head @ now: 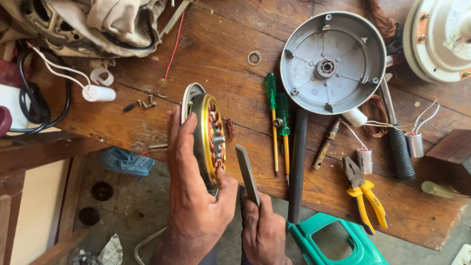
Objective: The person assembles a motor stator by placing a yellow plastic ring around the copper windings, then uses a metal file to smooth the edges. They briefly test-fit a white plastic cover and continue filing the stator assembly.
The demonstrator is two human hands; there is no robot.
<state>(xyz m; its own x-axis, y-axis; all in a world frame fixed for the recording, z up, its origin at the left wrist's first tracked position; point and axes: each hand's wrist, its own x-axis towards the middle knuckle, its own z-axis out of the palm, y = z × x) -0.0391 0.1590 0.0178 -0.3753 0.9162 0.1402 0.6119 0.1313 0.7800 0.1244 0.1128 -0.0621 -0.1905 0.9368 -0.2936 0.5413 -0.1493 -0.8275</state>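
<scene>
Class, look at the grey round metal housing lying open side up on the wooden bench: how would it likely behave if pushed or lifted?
The grey housing looks like rigid cast metal, so probably stiff and fairly heavy. Lying flat on the wooden bench, it would likely slide rather than roll. Its raised rim should offer a firm grip.

A repair workshop: worn wooden workbench [211, 54] strewn with screwdrivers [277, 122], pliers [363, 191] and an opened motor housing [333, 64]
</scene>
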